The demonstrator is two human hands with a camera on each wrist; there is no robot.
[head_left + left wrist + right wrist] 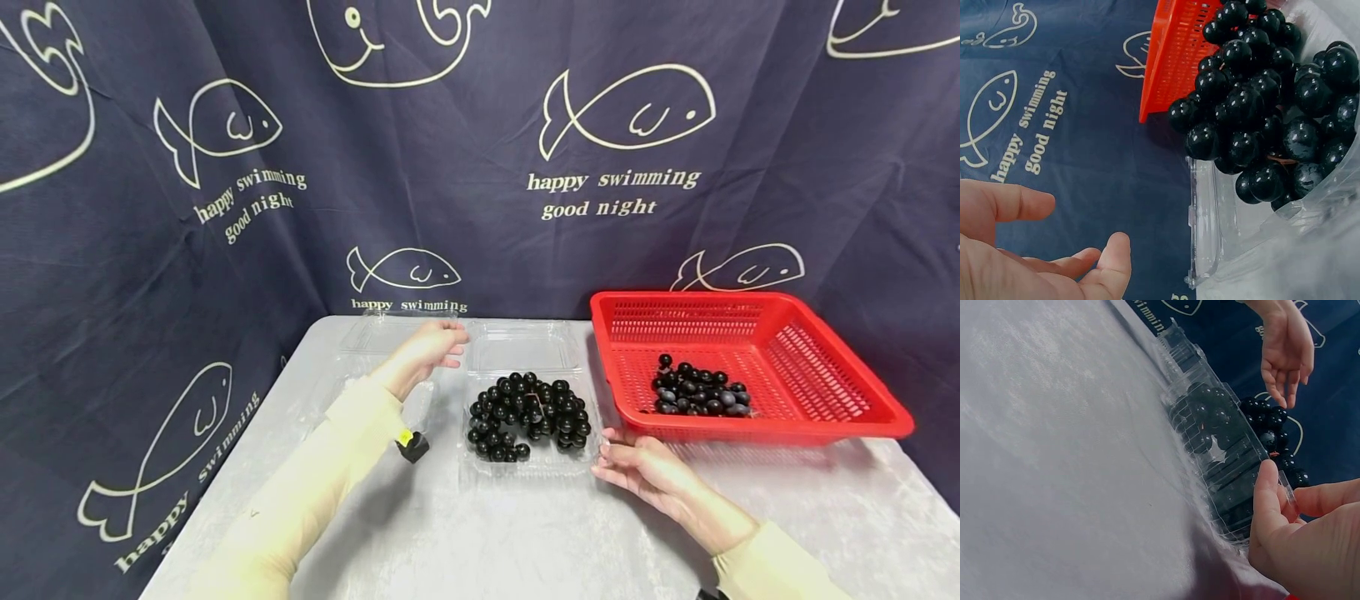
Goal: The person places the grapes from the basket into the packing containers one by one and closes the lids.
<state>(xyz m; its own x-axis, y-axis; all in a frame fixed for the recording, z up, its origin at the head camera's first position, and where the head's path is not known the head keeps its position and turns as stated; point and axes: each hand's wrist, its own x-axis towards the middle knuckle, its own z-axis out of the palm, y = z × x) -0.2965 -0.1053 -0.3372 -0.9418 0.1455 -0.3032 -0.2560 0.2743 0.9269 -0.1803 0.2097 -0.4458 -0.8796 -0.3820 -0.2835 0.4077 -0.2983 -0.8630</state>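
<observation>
In the head view, the left arm stretches forward, its hand near the open lid of a clear box, fingers relaxed and holding nothing. Grapes lie in that box; the right hand pinches its right rim near the front. Another clear box stands to the left, a red basket with more grapes to the right. The table is pale grey, backed by navy cloth with fish.

In the left wrist view, thumb and fingers stand apart.

In the right wrist view, thumb and fingers close together on the rim.
</observation>
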